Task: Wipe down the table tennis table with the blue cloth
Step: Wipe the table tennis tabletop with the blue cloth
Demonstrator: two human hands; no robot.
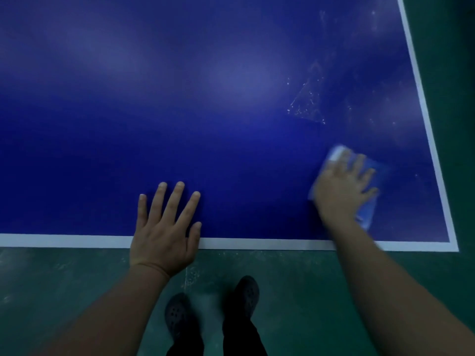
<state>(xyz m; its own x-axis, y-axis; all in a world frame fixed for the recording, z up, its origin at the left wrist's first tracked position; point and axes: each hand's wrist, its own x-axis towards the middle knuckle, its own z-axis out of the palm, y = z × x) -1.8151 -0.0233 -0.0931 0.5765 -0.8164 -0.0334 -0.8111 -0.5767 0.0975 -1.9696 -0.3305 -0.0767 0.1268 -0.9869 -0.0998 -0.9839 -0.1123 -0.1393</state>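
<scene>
The cloth (370,181) lies flat on the blue desk (205,111) near its right corner, under the right hand (341,191), whose spread fingers press it down, a released grip; both are blurred. Whitish smears (307,104) mark the surface beyond it. The left hand (162,232) rests flat and released on the near white edge line (257,244). Below, dark shoes (213,309) stand on green floor (64,283).
</scene>
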